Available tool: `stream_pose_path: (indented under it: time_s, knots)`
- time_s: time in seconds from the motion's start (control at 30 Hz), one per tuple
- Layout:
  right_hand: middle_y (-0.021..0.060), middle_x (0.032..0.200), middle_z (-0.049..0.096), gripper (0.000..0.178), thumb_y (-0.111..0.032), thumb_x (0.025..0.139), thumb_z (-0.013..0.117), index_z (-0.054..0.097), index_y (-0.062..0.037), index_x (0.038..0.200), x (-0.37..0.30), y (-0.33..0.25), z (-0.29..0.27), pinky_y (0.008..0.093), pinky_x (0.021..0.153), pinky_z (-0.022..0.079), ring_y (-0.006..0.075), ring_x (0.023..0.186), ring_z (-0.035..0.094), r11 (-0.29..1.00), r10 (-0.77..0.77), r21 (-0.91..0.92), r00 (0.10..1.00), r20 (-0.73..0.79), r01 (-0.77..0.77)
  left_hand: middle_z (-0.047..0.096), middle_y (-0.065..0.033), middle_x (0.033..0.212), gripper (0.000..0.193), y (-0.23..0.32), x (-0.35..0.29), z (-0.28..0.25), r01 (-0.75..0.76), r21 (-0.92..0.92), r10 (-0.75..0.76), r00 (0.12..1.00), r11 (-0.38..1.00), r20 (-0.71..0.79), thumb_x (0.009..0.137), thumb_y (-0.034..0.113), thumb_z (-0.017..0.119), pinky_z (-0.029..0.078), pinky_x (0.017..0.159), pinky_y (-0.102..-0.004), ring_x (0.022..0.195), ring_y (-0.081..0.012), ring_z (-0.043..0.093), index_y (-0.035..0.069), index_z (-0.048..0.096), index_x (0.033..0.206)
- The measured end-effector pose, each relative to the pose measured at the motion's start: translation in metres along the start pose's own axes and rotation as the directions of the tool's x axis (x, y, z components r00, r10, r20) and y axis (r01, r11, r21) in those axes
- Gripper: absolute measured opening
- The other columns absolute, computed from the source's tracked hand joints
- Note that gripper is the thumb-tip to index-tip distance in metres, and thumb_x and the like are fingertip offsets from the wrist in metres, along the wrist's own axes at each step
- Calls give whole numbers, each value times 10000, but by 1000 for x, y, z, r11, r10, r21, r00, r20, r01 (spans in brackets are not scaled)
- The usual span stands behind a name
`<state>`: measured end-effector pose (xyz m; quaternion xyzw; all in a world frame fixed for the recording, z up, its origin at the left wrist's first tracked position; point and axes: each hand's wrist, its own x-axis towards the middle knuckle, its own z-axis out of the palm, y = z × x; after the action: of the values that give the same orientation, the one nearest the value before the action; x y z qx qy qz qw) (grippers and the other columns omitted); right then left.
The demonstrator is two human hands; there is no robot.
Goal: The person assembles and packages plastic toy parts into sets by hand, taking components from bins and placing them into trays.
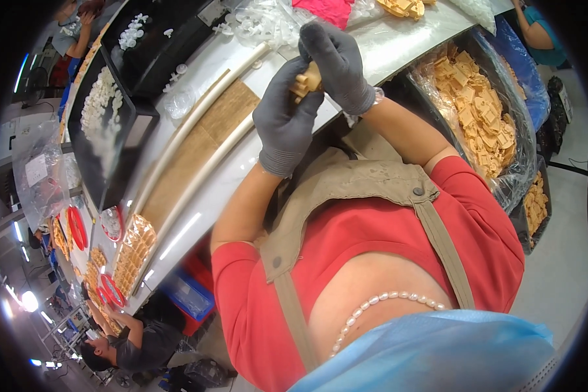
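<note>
Both my hands wear dark grey gloves and meet over the edge of the metal worktable (398, 39). My left hand (284, 124) and my right hand (338, 62) together grip one small tan plastic part (307, 81), which shows between the fingers. Most of the part is hidden by the gloves. A bin lined with clear plastic (522, 163) sits to my right, full of several similar tan parts (480, 114).
A conveyor belt strip (196, 150) with white rails runs along the table. Black trays (101, 124) hold small white parts. More tan parts (134, 251) and red rings (77, 227) lie further down the line. Other people work at the lower left (121, 343) and upper right (536, 29).
</note>
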<state>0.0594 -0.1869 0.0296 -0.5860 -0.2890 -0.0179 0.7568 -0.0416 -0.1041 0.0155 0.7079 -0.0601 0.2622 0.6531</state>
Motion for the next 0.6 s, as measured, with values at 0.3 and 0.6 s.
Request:
stream_pose_path:
  time_s: [0.3, 0.6]
  knots:
    - [59, 917, 615, 436, -282, 832, 663, 546, 14, 1131, -1, -18, -39, 255, 704, 494, 108, 778, 584, 916, 393, -220, 859, 328, -335, 456, -105, 1277, 582, 21, 36, -20, 92, -614, -154, 987, 784, -49, 874, 221, 616, 398, 994, -420, 1183, -240, 460, 70, 313, 1348]
    - [60, 914, 607, 436, -195, 772, 732, 510, -26, 1107, -10, -18, -67, 266, 747, 487, 106, 837, 566, 968, 233, -174, 908, 349, -181, 548, -103, 1099, 432, -16, 44, 10, 131, -214, -164, 975, 968, -148, 824, -6, 626, 462, 872, -286, 1041, -183, 553, -1, 434, 1212]
